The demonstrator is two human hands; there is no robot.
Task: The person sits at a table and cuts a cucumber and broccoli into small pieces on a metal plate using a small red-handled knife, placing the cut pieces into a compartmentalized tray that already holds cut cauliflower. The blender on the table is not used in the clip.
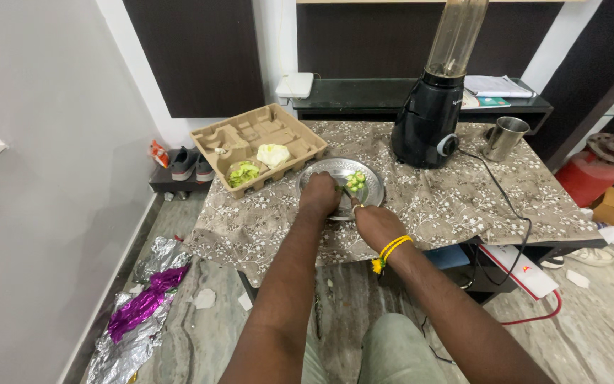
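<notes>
Vegetable (355, 180) slices on steel plate (321, 171); left hand (319, 195) and right hand (378, 226) hide their grip, unreadable.

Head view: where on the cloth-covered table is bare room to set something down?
Bare floral tablecloth lies right of the round steel plate, below the black blender and steel cup. It is crowded where both hands meet the cardboard tray.

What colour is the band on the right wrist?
Yellow, with a small yellow tassel: the wrist band shows clearly in the head view.
</notes>
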